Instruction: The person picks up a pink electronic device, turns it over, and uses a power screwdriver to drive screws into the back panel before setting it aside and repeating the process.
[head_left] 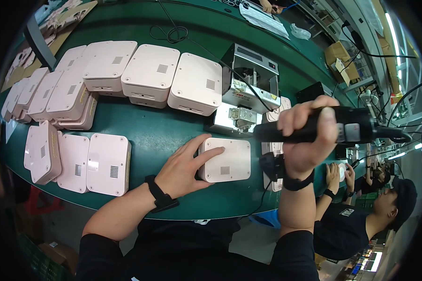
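Note:
In front of me lies a white square device housing (228, 160) with rounded corners, a slotted vent patch and screw holes at its corners. My left hand (185, 164) grips its left side, one finger reaching across the top and the others spread along the edge. Raised to the right of the housing, my right hand (309, 126) is wrapped round a black electric screwdriver (314, 125) held nearly level. The driver's tip end points left, above the table; its bit cannot be made out. A cord leaves its right end.
Rows of similar white housings (196, 84) line the back and left of the green table (140, 140), some stacked. A metal machine with a silver front (241, 112) stands behind my housing. More white parts lie partly behind my right hand. A co-worker (347, 229) sits at right.

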The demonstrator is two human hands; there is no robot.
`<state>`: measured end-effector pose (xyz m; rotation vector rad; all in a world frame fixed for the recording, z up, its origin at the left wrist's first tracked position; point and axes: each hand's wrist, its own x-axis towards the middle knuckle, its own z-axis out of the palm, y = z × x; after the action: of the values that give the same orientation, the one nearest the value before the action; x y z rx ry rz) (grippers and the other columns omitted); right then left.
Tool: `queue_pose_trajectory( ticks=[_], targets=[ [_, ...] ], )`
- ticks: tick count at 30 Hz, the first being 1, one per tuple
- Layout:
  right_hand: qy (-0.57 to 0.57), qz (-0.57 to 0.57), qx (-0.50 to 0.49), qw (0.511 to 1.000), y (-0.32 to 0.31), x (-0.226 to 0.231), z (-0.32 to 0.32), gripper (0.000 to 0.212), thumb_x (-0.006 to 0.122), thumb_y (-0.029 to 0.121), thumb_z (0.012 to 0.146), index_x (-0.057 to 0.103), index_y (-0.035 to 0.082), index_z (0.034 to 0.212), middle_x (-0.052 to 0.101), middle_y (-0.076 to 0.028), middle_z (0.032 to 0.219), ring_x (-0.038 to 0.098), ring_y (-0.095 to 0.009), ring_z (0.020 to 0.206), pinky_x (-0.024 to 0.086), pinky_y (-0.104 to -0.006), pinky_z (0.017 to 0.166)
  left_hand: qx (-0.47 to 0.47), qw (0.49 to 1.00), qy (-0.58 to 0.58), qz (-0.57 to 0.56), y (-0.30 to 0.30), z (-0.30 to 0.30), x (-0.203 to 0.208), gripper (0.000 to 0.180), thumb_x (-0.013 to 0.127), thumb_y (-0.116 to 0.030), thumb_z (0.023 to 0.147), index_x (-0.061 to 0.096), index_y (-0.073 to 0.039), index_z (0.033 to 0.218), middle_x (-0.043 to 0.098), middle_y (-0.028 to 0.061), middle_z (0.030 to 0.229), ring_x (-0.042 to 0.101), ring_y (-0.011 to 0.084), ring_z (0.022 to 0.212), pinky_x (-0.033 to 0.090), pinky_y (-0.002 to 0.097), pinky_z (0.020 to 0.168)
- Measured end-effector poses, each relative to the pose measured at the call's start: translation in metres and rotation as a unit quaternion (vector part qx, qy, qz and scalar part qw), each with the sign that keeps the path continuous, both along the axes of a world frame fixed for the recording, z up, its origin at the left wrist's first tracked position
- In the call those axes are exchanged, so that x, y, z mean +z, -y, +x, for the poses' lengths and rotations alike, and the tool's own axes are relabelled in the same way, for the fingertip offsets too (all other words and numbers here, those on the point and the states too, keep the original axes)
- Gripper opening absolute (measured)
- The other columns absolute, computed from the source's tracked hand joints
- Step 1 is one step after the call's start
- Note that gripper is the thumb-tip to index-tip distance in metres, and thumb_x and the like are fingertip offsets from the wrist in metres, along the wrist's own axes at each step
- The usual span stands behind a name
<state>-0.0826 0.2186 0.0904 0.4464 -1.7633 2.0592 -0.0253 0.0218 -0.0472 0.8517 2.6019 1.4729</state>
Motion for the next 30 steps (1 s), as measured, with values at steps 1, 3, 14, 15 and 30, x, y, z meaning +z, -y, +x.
queue_pose_trajectory(
  ticks=[1, 3, 14, 15, 30],
  targets=[
    [-0.021, -0.01, -0.009, 1.0, -0.003, 0.007, -0.004, 0.022, 0.05, 0.029, 0.097, 0.048, 0.007, 0.102, 0.048, -0.006, 0.065, 0.045, -0.016, 0.05, 0.043, -0.0345, 0.053, -0.001, 1.0, -0.003, 0.002, 0.0, 0.0, 0.0, 0.081, 0.086, -0.018, 0.064, 0.053, -0.022, 0.138, 0.038, 0.015, 0.146, 0.046, 0.037, 0.13, 0.043, 0.0453, 0.106],
    [-0.043, -0.019, -0.018, 0.999, -0.003, 0.011, -0.01, 0.023, 0.05, 0.029, 0.097, 0.048, 0.007, 0.102, 0.048, -0.006, 0.065, 0.045, -0.016, 0.05, 0.043, -0.0345, 0.054, -0.004, 1.0, -0.008, 0.007, -0.001, 0.0, 0.0, 0.081, 0.086, -0.018, 0.064, 0.053, -0.021, 0.138, 0.038, 0.0155, 0.146, 0.046, 0.0373, 0.13, 0.043, 0.046, 0.106],
    [0.005, -0.04, 0.118, 0.992, 0.029, 0.007, 0.02, 0.028, 0.048, 0.034, 0.096, 0.048, 0.007, 0.104, 0.047, -0.006, 0.065, 0.045, -0.016, 0.049, 0.043, -0.0343, 0.055, -0.01, 0.999, 0.004, 0.033, 0.001, 0.001, -0.005, 0.078, 0.084, -0.017, 0.067, 0.052, -0.022, 0.139, 0.037, 0.018, 0.146, 0.044, 0.0393, 0.131, 0.042, 0.0465, 0.107],
    [0.003, -0.03, 0.125, 0.992, 0.033, 0.006, 0.02, 0.029, 0.049, 0.034, 0.096, 0.047, 0.006, 0.104, 0.048, -0.006, 0.066, 0.045, -0.016, 0.049, 0.043, -0.0344, 0.055, -0.012, 0.999, 0.005, 0.036, 0.001, 0.0, -0.004, 0.078, 0.084, -0.016, 0.068, 0.052, -0.022, 0.139, 0.037, 0.0183, 0.146, 0.044, 0.0395, 0.132, 0.041, 0.0466, 0.107],
    [0.023, -0.017, 0.177, 0.984, 0.048, -0.018, 0.024, 0.033, 0.06, 0.034, 0.092, 0.042, 0.008, 0.101, 0.049, -0.006, 0.068, 0.047, -0.016, 0.052, 0.043, -0.0332, 0.055, -0.008, 0.995, -0.072, 0.07, -0.007, 0.004, -0.035, 0.086, 0.084, -0.018, 0.063, 0.049, -0.015, 0.142, 0.038, 0.0253, 0.144, 0.04, 0.0439, 0.133, 0.037, 0.0482, 0.11]
  ],
)
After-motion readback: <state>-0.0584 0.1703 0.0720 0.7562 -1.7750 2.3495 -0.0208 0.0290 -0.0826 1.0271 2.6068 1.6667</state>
